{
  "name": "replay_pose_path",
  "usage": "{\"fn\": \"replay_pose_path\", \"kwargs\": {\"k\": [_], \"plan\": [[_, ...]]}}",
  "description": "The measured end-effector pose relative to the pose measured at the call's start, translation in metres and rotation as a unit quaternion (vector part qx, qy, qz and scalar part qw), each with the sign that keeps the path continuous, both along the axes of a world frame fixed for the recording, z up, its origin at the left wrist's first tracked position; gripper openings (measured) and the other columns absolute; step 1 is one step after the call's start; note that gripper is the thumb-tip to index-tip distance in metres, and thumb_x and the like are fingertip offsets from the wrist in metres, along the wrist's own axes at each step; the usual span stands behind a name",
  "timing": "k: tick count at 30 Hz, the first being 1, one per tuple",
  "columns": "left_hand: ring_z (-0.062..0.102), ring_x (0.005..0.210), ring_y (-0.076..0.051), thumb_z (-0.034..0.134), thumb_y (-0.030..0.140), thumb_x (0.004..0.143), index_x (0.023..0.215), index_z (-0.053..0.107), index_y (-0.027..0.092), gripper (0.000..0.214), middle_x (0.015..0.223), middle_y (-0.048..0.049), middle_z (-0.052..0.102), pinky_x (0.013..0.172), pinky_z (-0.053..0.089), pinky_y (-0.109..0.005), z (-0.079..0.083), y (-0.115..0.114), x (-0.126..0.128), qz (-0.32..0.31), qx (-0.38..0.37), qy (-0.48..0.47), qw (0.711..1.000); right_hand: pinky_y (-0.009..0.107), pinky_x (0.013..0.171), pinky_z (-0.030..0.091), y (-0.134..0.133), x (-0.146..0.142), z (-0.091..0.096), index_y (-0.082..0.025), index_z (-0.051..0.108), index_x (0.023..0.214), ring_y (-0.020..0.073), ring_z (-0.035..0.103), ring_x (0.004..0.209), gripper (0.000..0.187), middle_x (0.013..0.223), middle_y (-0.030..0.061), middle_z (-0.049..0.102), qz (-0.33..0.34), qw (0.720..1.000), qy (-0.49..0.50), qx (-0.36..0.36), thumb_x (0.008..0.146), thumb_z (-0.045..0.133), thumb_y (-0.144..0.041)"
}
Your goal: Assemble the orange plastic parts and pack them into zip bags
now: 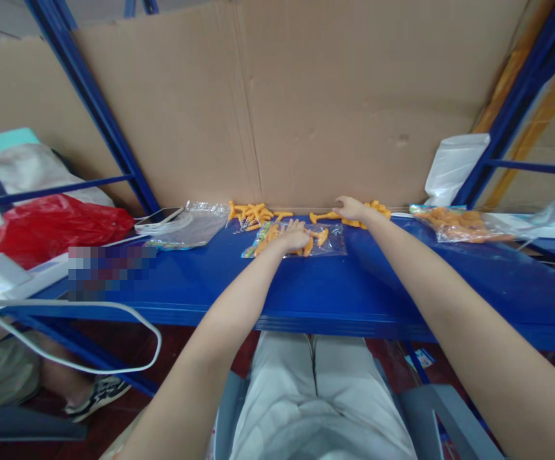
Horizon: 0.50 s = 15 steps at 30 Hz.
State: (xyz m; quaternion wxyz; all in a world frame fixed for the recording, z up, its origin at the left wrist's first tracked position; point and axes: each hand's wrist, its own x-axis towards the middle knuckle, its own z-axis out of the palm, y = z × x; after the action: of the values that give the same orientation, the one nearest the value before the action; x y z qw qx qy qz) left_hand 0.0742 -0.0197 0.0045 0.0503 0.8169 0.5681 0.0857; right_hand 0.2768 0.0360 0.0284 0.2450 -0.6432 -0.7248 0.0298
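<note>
My left hand (297, 237) lies flat with its fingers stretched out on a clear plastic bag (337, 246). Inside this bag are orange plastic pieces (322, 237), and a colourful printed strip runs along its left end. Farther back and to the right, my right hand (351, 208) hovers over or touches a row of loose orange pieces (378, 208) beside the cardboard. Its visible fingers are slightly apart and bent, with nothing to be seen between them. Left of the bag lies a pile of orange pieces (253, 212) with small metal chains.
A flat clear bag (201, 231) and a phone (161, 216) lie to the left, near a red plastic bag (57, 223). To the right is another bag of orange pieces (464, 223). A cardboard sheet (330, 108) backs the blue table (339, 287); a white cable (155, 332) hangs at its left front.
</note>
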Motion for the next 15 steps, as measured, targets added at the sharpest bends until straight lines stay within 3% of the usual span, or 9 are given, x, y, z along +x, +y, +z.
{"fn": "replay_pose_path", "kwargs": {"k": [5,10,15], "plan": [[0.01,0.151,-0.027,0.031,0.034,0.091,0.151,0.033,0.012,0.065,0.162,-0.0097,0.024,0.122,0.01,-0.045,0.004,-0.004,0.002,0.017,-0.037,-0.015,0.999,0.03,0.106,0.041,0.011,-0.018,-0.005,-0.006,0.056,0.135,0.0251,0.055,0.127,0.047,0.138,0.0195,0.057,-0.002,0.999,-0.026,-0.026,0.09,0.056,-0.018],[0.012,0.151,-0.028,0.036,0.034,0.09,0.149,0.037,0.013,0.063,0.161,-0.0107,0.026,0.121,0.012,-0.046,0.001,-0.001,0.001,0.013,-0.037,-0.032,0.999,0.028,0.097,0.046,0.014,-0.03,-0.017,-0.014,0.069,0.122,0.0247,0.061,0.119,0.037,0.128,0.0137,0.066,0.001,0.995,-0.083,-0.049,0.089,0.06,-0.028],[0.018,0.15,-0.029,0.036,0.031,0.09,0.146,0.043,0.014,0.058,0.159,-0.0117,0.031,0.12,0.016,-0.048,-0.001,0.002,0.0,0.0,-0.027,-0.048,0.999,0.026,0.088,0.049,0.012,-0.032,-0.02,-0.017,0.074,0.114,0.0244,0.067,0.108,0.033,0.118,0.0111,0.071,0.017,0.991,-0.116,-0.071,0.084,0.06,-0.019]]}}
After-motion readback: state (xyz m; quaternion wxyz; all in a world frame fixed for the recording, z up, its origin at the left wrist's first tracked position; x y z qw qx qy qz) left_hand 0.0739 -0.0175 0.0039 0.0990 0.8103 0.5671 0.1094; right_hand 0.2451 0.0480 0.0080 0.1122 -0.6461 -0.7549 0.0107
